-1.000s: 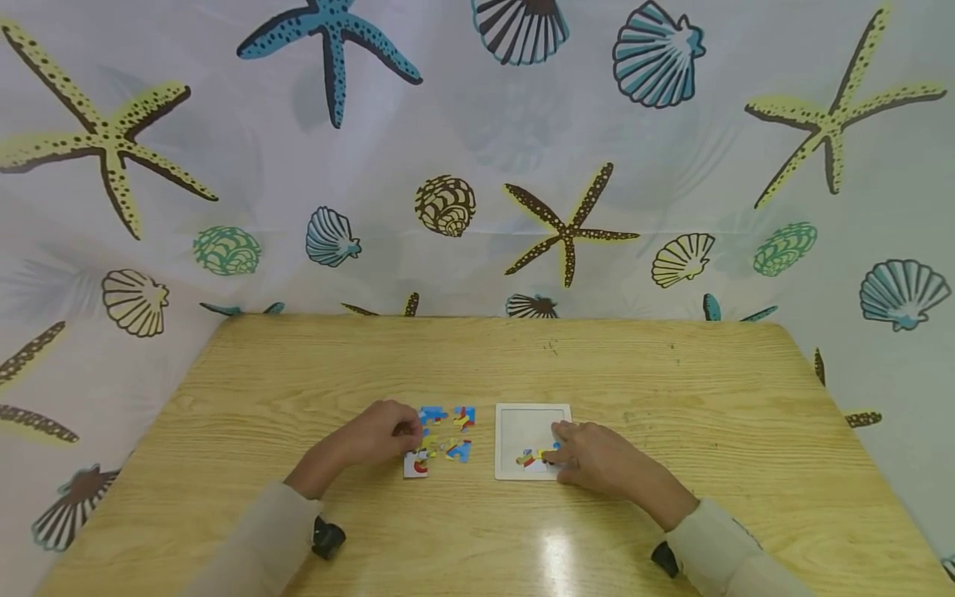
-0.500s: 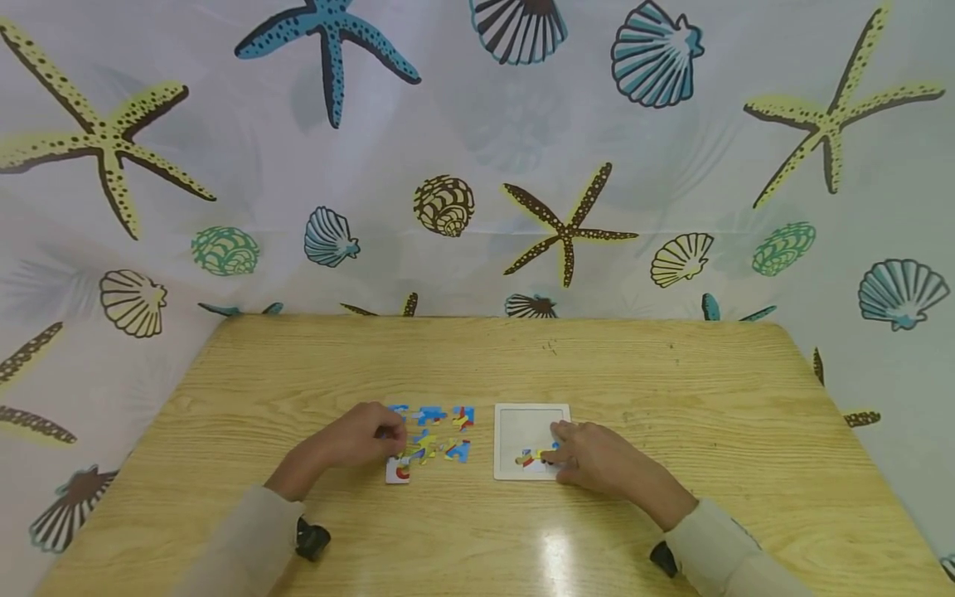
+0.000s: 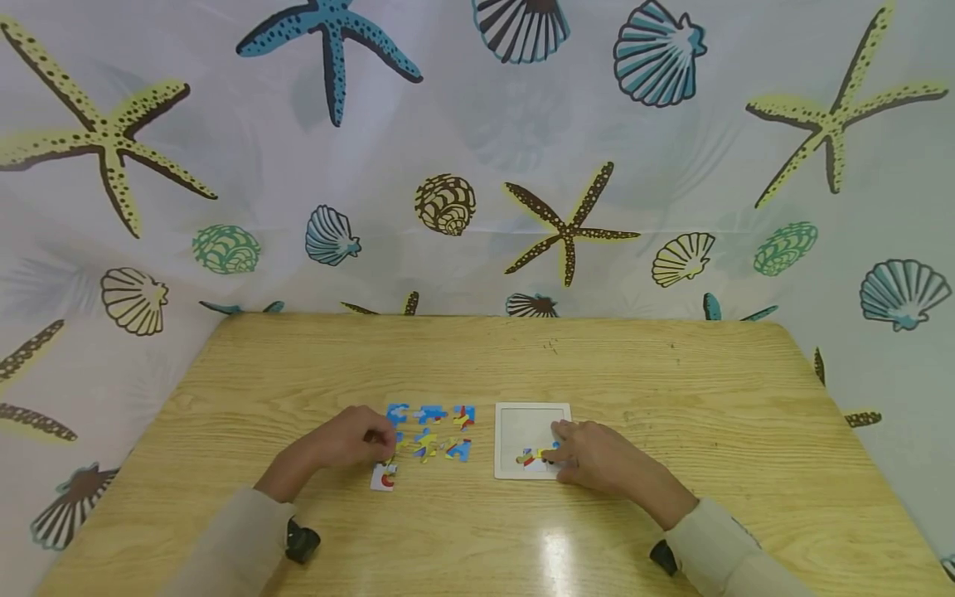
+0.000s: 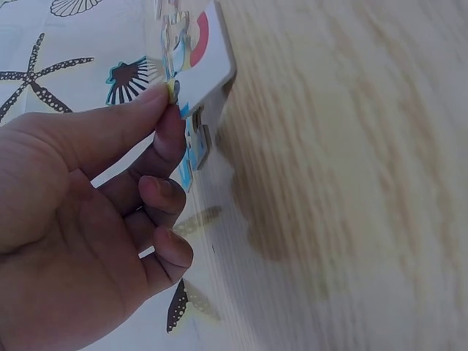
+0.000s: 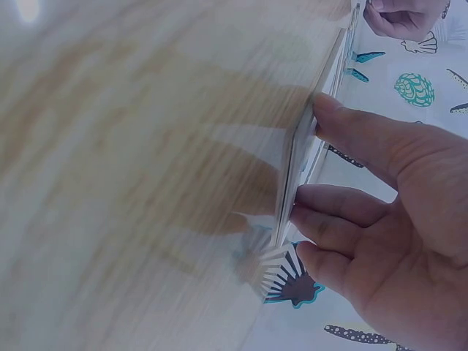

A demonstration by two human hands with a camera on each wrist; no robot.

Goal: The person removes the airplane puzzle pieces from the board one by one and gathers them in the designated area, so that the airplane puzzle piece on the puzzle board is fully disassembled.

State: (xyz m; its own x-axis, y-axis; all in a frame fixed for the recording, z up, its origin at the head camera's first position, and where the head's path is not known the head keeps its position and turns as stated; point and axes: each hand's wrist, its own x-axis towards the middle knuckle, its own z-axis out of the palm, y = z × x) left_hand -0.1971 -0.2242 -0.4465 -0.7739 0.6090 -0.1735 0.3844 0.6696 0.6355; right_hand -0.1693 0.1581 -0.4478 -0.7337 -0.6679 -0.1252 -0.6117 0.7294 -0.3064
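My left hand (image 3: pixel 349 439) pinches a puzzle piece (image 3: pixel 383 478), white with a red arc, between thumb and forefinger. In the left wrist view the same piece (image 4: pixel 212 62) shows beyond the fingertips, while the other fingers curl loosely. Beside it lie several blue, yellow and red puzzle pieces (image 3: pixel 425 445), roughly in rows. My right hand (image 3: pixel 606 461) rests on the right side of the square white puzzle tray (image 3: pixel 498 441). In the right wrist view its thumb and fingers touch the tray edge (image 5: pixel 291 157). Joined pieces (image 3: pixel 531 458) lie in the tray's lower part, partly hidden by the fingers.
The wooden table (image 3: pixel 477 531) extends around the tray and pieces. Behind it hangs a white cloth (image 3: pixel 448 124) printed with starfish and shells. A dark wrist camera (image 3: pixel 302 541) is worn at the left sleeve.
My left hand has slid to the left and slightly nearer with the pinched puzzle piece, uncovering more loose pieces on the left. The right hand and the tray stay in place.
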